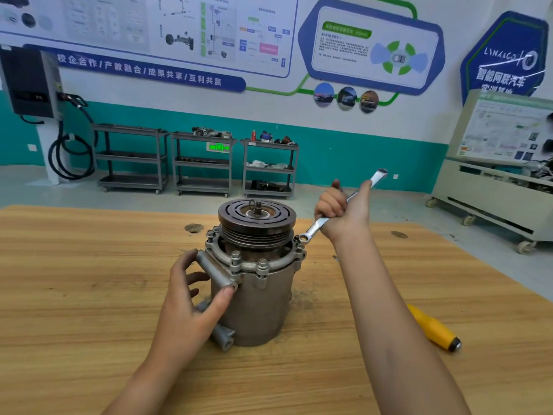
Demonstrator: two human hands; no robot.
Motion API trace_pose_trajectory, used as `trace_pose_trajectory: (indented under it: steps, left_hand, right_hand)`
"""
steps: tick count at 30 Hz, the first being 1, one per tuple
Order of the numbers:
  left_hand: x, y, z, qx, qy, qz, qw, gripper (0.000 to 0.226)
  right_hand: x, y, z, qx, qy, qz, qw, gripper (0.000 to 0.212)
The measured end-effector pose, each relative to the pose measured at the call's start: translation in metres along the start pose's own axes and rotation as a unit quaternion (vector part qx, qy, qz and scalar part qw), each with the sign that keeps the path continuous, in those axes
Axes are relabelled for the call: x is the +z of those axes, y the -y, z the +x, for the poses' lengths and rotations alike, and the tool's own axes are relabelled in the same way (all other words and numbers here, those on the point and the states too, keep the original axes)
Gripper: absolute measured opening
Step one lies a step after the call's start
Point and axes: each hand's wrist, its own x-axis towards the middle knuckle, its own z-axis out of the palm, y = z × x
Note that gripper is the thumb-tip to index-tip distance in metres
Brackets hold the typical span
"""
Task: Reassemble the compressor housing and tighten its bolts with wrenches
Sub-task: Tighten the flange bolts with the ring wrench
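A grey metal compressor (257, 298) stands upright in the middle of the wooden table, with a dark pulley (256, 218) on top. Several bolts (262, 265) stick up from its flange ring. My left hand (191, 298) braces the housing on its left side, thumb and fingers round a tubular mounting lug (216, 272). My right hand (344, 212) grips a silver combination wrench (339, 205). The wrench's ring end sits over a bolt (302, 238) on the right of the flange, and its open end points up and to the right.
A yellow-handled tool (434, 327) lies on the wooden table (74, 280) to the right of my right forearm. Two dark knots mark the tabletop. Beyond the table stand three metal trolleys (203, 163) against the wall and a wheeled cabinet (493, 190) at the right.
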Motion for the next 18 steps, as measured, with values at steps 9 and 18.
trace_pose_trajectory:
  steps: [9, 18]
  left_hand:
    - [0.0, 0.002, 0.0, -0.001, -0.006, 0.002, 1.0, 0.076]
    - [0.001, 0.001, -0.001, 0.002, -0.005, -0.003, 1.0, 0.075]
  right_hand:
    - [-0.011, -0.008, 0.011, 0.058, -0.041, -0.033, 0.997, 0.049]
    - [-0.021, -0.004, -0.004, -0.001, -0.085, -0.06, 0.995, 0.037]
